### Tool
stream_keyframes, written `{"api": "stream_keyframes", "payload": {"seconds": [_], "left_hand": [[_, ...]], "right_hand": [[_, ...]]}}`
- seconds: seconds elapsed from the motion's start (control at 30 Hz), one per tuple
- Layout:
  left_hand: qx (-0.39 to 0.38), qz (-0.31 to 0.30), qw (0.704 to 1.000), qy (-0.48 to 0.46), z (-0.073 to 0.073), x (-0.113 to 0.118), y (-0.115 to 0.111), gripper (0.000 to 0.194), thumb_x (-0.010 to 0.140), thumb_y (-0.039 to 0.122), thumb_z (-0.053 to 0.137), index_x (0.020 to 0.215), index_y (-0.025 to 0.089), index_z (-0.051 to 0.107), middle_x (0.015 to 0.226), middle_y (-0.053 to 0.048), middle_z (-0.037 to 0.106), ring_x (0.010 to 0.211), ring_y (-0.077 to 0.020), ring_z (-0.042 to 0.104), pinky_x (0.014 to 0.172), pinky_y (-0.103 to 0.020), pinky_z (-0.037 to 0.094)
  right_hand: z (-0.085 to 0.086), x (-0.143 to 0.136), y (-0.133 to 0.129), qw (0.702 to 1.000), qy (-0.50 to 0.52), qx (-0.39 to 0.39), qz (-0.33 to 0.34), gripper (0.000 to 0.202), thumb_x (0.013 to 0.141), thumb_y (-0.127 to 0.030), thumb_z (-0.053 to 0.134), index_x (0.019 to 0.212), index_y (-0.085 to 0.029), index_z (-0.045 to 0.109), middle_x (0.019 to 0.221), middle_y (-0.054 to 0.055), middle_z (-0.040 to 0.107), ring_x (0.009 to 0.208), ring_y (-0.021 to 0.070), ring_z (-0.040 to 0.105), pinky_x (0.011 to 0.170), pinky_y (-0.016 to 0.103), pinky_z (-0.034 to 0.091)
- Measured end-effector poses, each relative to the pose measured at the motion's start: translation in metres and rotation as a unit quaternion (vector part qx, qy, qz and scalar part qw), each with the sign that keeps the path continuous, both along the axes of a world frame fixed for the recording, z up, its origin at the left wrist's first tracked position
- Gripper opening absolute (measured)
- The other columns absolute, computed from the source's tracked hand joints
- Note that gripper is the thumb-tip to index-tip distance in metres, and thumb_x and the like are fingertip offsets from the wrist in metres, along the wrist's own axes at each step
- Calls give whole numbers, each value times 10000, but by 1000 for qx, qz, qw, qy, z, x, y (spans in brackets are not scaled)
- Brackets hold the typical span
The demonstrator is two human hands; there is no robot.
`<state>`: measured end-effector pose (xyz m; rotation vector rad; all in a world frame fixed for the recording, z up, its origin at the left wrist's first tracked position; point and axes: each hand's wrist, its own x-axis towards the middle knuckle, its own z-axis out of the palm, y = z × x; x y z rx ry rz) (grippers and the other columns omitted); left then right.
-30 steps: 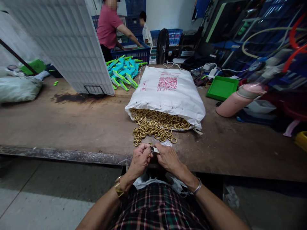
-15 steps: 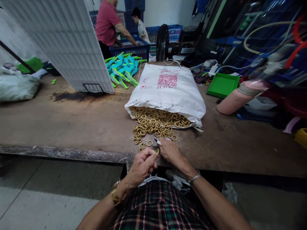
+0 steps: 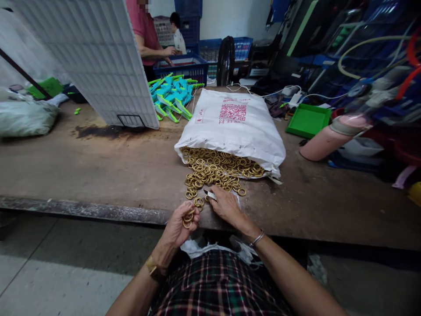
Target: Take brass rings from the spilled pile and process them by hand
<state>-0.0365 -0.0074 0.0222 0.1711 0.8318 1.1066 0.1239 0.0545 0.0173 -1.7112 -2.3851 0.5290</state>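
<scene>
Apart at lower centre, left hand (image 3: 177,223) clasps rings (image 3: 188,217), right hand (image 3: 226,206) a blade-like tool (image 3: 211,195); seemingly gathering, next needing careful pinching.

Lower centre: rings (image 3: 187,218) in left hand (image 3: 177,226) overlap, count unclear; small tool (image 3: 211,195) partly hidden by right hand (image 3: 227,205); centre: sack (image 3: 230,131) interior mostly hidden; upper left: ribbed panel (image 3: 98,66) cropped; right edge: yellow item (image 3: 415,193) clipped.

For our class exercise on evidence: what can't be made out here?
Head view:
- How many golden round rings the left hand holds: they overlap within its grip.
- The covered end of the dark-tipped, pale flat tool: the right hand hides it.
- Rings deep inside the white fabric sack: its cloth hides them.
- White ribbed panel's top: cut off by the upper edge.
</scene>
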Motion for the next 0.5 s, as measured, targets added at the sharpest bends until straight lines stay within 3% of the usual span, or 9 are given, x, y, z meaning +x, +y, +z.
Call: {"api": "stream_keyframes", "payload": {"seconds": [0.1, 0.23, 0.37, 0.5], "left_hand": [[-1, -17, 999, -43, -2, 1, 2, 224, 660, 226, 690, 826, 136, 569, 654, -11, 568, 531, -80, 524, 373, -118, 287], [-17, -22, 999, -43, -2, 7, 5, 212, 643, 226, 708, 742, 116, 556, 676, -24, 569, 563, -83, 545, 374, -116, 298], [0, -17, 998, 55, 1, 17, 5, 281, 645, 277, 721, 812, 136, 546, 667, 1, 556, 533, -73, 536, 372, -126, 312], [34, -5, 988, 151, 3, 27, 6, 354, 670, 404, 689, 869, 164, 521, 598, 50, 503, 438, -40, 442, 349, -123, 257]], "right_hand": [[-2, 1, 1, 1000, 10, 8, -8, 178, 829, -236, 445, 982, -201, 528, 963, 58, 635, 866, 173, 580, 689, 249, 337], [-6, 4, -1, 999, 28, 19, -29, 143, 804, -205, 439, 917, -189, 526, 862, 56, 633, 758, 172, 579, 621, 253, 316], [-7, 9, -5, 989, 141, 2, -35, 103, 813, -254, 423, 861, -199, 496, 753, 17, 585, 670, 150, 536, 609, 241, 331], [-1, 9, -13, 960, 278, -15, -24, 117, 818, -302, 399, 793, -206, 460, 732, -5, 531, 661, 131, 493, 624, 232, 366]]}}
